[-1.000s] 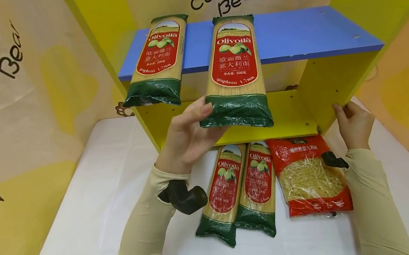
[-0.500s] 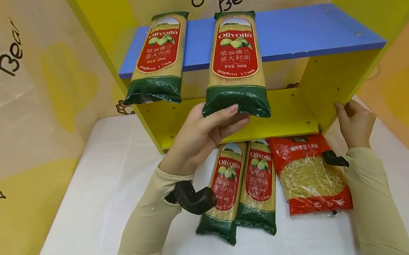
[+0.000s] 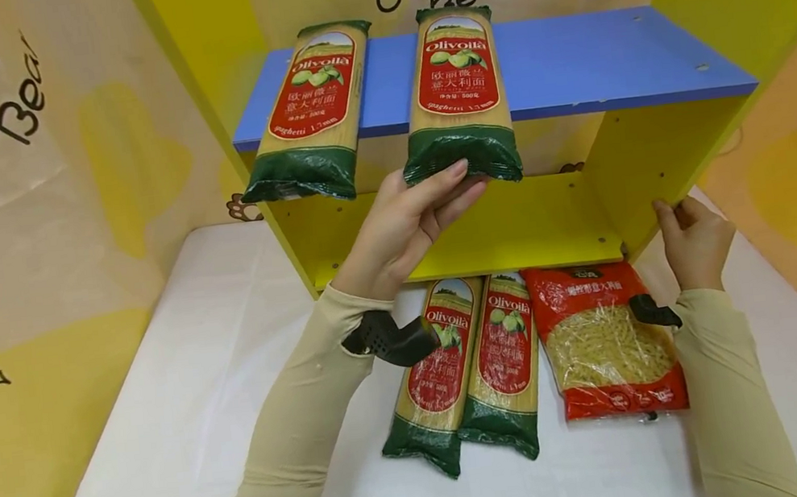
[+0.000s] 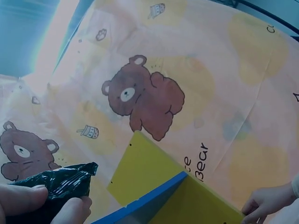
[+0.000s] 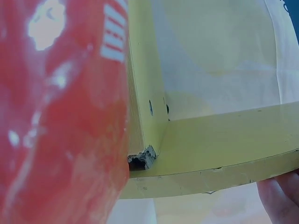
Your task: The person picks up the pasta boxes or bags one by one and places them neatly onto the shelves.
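Note:
My left hand [image 3: 414,226] pinches the green lower end of a spaghetti pack [image 3: 457,80], thumb on top and fingers beneath. The pack's upper part is over the blue shelf [image 3: 583,59]; its near end juts out past the front edge. In the left wrist view, the pack's dark green end [image 4: 70,184] shows between thumb and fingers. To its left, another spaghetti pack [image 3: 309,96] lies on the shelf, also overhanging. My right hand [image 3: 697,241] grips the front edge of the rack's yellow side panel [image 3: 659,164]; its fingertips [image 5: 275,191] show in the right wrist view.
Two more spaghetti packs [image 3: 435,358] lie side by side on the white tablecloth [image 3: 187,384] before the rack. Right of them is a red bag of pasta [image 3: 605,340], which fills the left of the right wrist view. The yellow lower board [image 3: 515,244] is below the shelf.
My left hand has moved up and forward, sliding the spaghetti pack farther onto the shelf. Its thumb has shifted toward the middle of the pack's end. The right hand stays put.

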Demonstrator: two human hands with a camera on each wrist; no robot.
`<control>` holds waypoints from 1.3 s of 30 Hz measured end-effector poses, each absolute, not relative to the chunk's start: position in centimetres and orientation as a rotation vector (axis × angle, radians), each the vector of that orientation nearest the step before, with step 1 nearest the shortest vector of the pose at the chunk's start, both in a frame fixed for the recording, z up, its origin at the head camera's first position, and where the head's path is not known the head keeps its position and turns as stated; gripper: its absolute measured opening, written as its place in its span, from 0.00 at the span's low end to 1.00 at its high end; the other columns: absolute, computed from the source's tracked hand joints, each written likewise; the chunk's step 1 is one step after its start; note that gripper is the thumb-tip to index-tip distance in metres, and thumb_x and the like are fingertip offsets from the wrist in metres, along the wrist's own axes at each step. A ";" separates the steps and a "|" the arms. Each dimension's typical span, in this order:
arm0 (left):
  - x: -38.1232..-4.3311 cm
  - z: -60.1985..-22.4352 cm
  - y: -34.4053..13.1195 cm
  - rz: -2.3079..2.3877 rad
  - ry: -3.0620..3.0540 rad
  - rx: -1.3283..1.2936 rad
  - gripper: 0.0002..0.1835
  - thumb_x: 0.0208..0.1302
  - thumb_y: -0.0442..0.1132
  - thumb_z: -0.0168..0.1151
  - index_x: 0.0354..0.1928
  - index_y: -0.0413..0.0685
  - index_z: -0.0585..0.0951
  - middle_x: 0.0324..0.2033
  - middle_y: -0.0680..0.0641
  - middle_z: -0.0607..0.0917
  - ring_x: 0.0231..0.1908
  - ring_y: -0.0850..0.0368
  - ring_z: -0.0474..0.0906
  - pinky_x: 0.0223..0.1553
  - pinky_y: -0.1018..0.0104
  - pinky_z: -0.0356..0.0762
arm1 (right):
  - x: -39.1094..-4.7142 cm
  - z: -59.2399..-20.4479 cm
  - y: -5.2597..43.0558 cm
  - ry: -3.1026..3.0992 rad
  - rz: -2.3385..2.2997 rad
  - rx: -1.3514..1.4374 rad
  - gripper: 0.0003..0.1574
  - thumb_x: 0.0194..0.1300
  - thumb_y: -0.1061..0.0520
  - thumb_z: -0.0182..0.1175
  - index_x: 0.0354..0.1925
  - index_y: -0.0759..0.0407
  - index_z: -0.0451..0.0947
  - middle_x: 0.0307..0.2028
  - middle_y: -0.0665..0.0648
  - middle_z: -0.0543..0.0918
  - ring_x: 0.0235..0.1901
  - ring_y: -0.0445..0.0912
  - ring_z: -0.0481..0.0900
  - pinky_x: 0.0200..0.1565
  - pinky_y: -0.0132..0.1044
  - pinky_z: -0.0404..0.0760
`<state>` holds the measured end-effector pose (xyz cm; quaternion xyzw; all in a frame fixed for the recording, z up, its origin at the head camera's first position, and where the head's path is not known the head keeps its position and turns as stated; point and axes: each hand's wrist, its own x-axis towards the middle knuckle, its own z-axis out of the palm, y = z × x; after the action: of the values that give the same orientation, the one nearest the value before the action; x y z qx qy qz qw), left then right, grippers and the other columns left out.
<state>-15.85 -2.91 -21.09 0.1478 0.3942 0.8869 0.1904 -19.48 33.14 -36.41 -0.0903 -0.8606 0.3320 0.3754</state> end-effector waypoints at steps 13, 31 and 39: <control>-16.9 -21.5 -3.0 2.400 1.196 0.456 0.19 0.71 0.27 0.43 0.63 0.36 0.64 0.53 0.37 0.75 0.56 0.39 0.73 0.54 0.57 0.72 | -19.5 -36.7 33.2 -2.181 0.872 -0.241 0.21 0.65 0.54 0.60 0.32 0.75 0.80 0.24 0.50 0.81 0.22 0.13 0.62 0.29 0.14 0.61; -14.5 -28.4 -6.3 2.183 1.680 0.470 0.16 0.69 0.31 0.48 0.55 0.29 0.70 0.52 0.36 0.76 0.52 0.47 0.75 0.57 0.54 0.71 | -19.3 -36.4 33.2 -2.184 0.911 -0.242 0.21 0.65 0.53 0.59 0.35 0.74 0.81 0.19 0.27 0.69 0.21 0.15 0.62 0.28 0.16 0.61; -12.6 -33.9 -7.9 2.108 1.666 0.244 0.17 0.70 0.32 0.48 0.56 0.27 0.68 0.54 0.33 0.75 0.53 0.43 0.74 0.58 0.51 0.69 | -19.6 -36.4 33.3 -2.186 0.907 -0.255 0.21 0.65 0.52 0.59 0.36 0.73 0.82 0.22 0.36 0.74 0.21 0.15 0.63 0.28 0.16 0.62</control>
<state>-12.59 -7.87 -33.87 0.0884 0.6023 0.7623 0.2199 -19.57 33.26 -36.45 -0.0996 -0.8526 0.3538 0.3714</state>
